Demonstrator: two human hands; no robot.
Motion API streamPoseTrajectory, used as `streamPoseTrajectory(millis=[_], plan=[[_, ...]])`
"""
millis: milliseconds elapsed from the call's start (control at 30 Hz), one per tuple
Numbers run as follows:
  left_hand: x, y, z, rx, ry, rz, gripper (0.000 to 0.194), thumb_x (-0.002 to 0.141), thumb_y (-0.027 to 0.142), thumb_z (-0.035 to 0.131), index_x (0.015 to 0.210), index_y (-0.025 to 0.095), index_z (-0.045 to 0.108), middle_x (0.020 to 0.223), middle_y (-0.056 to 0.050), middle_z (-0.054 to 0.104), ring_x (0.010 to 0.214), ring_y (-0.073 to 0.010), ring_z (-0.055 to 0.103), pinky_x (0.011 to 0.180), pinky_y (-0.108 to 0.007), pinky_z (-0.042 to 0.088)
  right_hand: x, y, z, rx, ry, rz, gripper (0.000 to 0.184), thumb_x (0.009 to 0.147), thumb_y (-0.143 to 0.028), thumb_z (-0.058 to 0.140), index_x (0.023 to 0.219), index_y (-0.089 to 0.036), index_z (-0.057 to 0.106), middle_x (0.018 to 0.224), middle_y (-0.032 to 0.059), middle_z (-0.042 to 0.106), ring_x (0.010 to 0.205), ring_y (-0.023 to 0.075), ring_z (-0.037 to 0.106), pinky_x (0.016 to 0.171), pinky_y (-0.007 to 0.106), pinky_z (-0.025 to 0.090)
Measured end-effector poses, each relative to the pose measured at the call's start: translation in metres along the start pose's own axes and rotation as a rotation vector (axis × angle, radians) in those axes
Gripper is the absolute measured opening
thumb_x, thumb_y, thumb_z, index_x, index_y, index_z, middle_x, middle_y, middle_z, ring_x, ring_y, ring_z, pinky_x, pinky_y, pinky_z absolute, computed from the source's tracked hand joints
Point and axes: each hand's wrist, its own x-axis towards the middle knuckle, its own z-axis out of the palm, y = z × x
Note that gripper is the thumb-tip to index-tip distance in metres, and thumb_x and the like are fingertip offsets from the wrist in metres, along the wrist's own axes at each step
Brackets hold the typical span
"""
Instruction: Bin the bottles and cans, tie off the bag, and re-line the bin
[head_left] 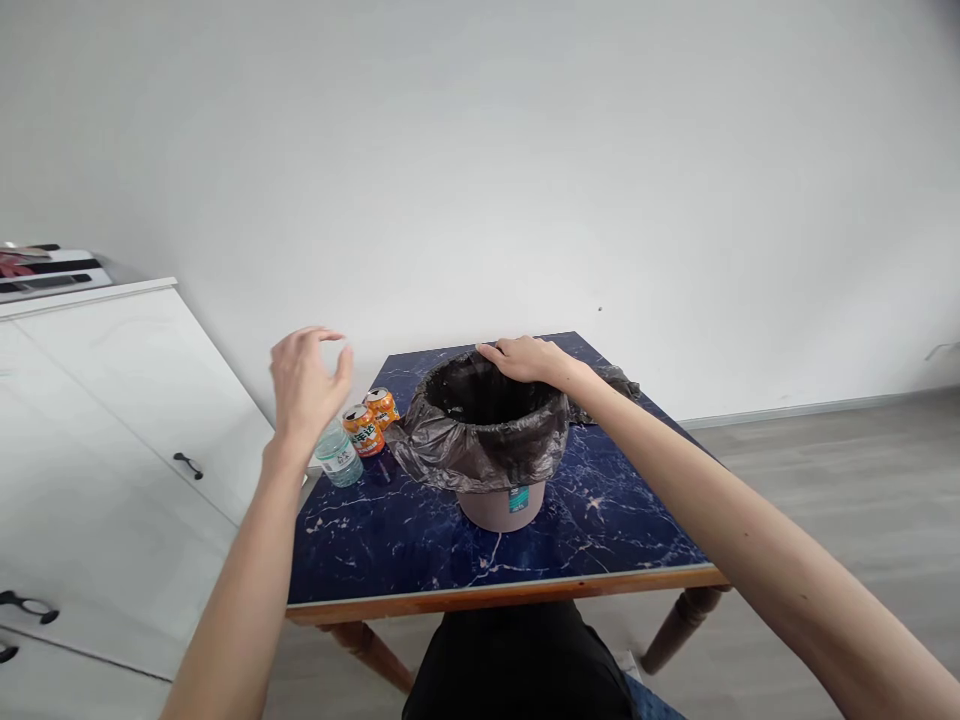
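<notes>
- A round, pinkish-beige plastic bin [495, 512] stood upright near the middle of a dark blue, marble-patterned table [420, 545], in front of the person and probably put there so that both arms could reach it easily.
- A thin, glossy black plastic liner [480, 450] hung inside the bin and was folded outward over its rim, the loose skirt covering most of the outer wall; the fold likely kept the mouth spread wide and the liner from slipping in.
- The right hand [531, 360] lay on the far right part of the lined rim, fingers bent over it, apparently to steady the bin and hold the liner down. Whether it pinched the plastic or merely rested there, I could not tell.
- The left hand [301, 388] was raised beside the bin, holding nothing visible, its fingers curved and its thumb spread apart, a shape that would suit something cylindrical.
- Below that hand, near the table's left edge, stood a clear, pale-green-tinted plastic bottle [341, 462], its top hidden by the wrist.
- Beside it were a nearer orange metal can [364, 432] and a farther orange metal can [383, 407], grouped close together, perhaps to leave space around the bin.
</notes>
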Motion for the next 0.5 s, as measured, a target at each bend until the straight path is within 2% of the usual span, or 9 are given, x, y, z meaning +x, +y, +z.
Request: streamPoseTrajectory(millis=[67, 133, 200, 267, 300, 400, 500], plan=[[-0.002, -0.034, 0.001, 0.146, -0.028, -0.125, 0.044, 0.099, 0.045, 0.058, 0.129, 0.015, 0.067, 0.143, -0.022, 0.066, 0.146, -0.0415, 0.052, 0.125, -0.06, 0.035, 0.0, 0.0, 0.0, 0.001, 0.001, 0.001, 0.083, 0.108, -0.072, 0.018, 0.138, -0.015, 0.071, 0.137, 0.0263, 0.071, 0.126, 0.0459, 0.068, 0.103, 0.058, 0.051], [-0.006, -0.057, 0.0, 0.266, -0.186, -0.216, 0.061, 0.099, 0.053, 0.057, 0.143, 0.011, 0.061, 0.147, -0.025, 0.063, 0.147, -0.0454, 0.051, 0.123, -0.062, 0.037, 0.0, 0.0, 0.001, 0.004, 0.003, 0.0, 0.082, 0.109, -0.071, 0.019, 0.138, -0.014, 0.071, 0.137, 0.027, 0.071, 0.126, 0.0465, 0.068, 0.103, 0.059, 0.05], [-0.012, -0.068, -0.001, 0.342, -0.391, -0.29, 0.072, 0.1, 0.057, 0.053, 0.152, 0.007, 0.056, 0.148, -0.028, 0.064, 0.143, -0.0475, 0.055, 0.118, -0.061, 0.042, -0.001, 0.0, 0.0, 0.007, 0.004, -0.003, 0.082, 0.109, -0.071, 0.019, 0.138, -0.014, 0.071, 0.136, 0.0275, 0.071, 0.126, 0.0468, 0.068, 0.103, 0.059, 0.05], [-0.019, -0.07, -0.001, 0.366, -0.539, -0.334, 0.071, 0.101, 0.056, 0.05, 0.153, 0.009, 0.057, 0.145, -0.027, 0.068, 0.136, -0.0473, 0.062, 0.111, -0.057, 0.05, -0.002, 0.0, -0.001, 0.01, 0.001, -0.005, 0.082, 0.108, -0.071, 0.019, 0.138, -0.014, 0.071, 0.136, 0.0276, 0.072, 0.125, 0.0465, 0.069, 0.102, 0.059, 0.051], [-0.023, -0.069, -0.001, 0.364, -0.575, -0.345, 0.067, 0.102, 0.055, 0.048, 0.152, 0.012, 0.059, 0.142, -0.025, 0.071, 0.133, -0.0467, 0.065, 0.107, -0.056, 0.053, -0.002, -0.001, -0.001, 0.011, -0.001, -0.006, 0.082, 0.108, -0.071, 0.019, 0.138, -0.014, 0.071, 0.135, 0.0276, 0.072, 0.124, 0.0461, 0.069, 0.101, 0.058, 0.051], [-0.031, -0.06, -0.006, 0.371, -0.575, -0.365, 0.055, 0.103, 0.049, 0.044, 0.146, 0.021, 0.066, 0.131, -0.022, 0.076, 0.124, -0.0463, 0.07, 0.094, -0.054, 0.058, -0.004, -0.001, -0.003, 0.017, -0.008, -0.006, 0.082, 0.108, -0.071, 0.019, 0.137, -0.015, 0.071, 0.134, 0.0268, 0.073, 0.122, 0.0449, 0.07, 0.1, 0.057, 0.053], [-0.029, -0.043, -0.026, 0.408, -0.509, -0.404, 0.051, 0.103, 0.05, 0.046, 0.139, 0.022, 0.07, 0.128, -0.022, 0.077, 0.121, -0.0482, 0.071, 0.09, -0.057, 0.059, -0.003, -0.001, -0.003, 0.021, -0.008, 0.003, 0.083, 0.108, -0.071, 0.017, 0.135, -0.014, 0.071, 0.135, 0.0267, 0.073, 0.123, 0.0451, 0.07, 0.102, 0.057, 0.052]])
